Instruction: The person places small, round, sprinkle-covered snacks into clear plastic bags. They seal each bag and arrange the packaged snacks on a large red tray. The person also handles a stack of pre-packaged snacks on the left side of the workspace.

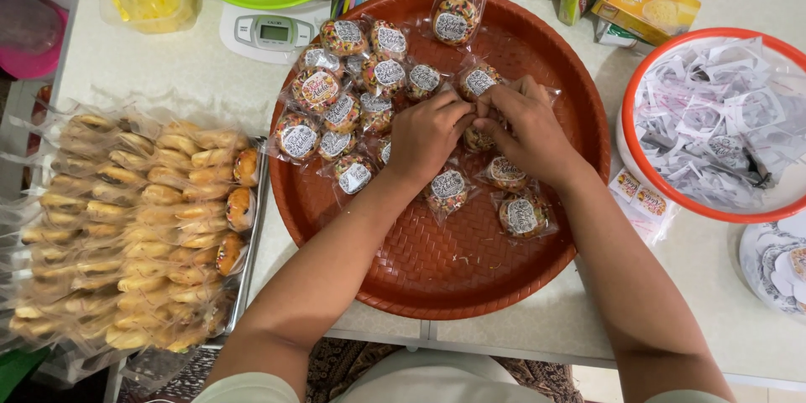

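Between my fingertips I pinch a small clear-wrapped sprinkle-covered donut with a round white label (479, 138), mostly hidden under my knuckles, so I cannot tell which way it points or where its long axis runs. It sits just above the middle of the round reddish-brown woven plastic tray (470, 273). My left hand (428, 136) and right hand (527, 130) meet over it, fingers curled and touching, both forearms angling in from below. Just left of my left hand lies a cluster of wrapped labelled donuts (348, 92); three more (508, 175) lie under my right wrist. Well left of my left arm sits a metal tray of bagged pastries (134, 227). Right of my right hand stands a red-rimmed white bowl of paper labels (631, 92).
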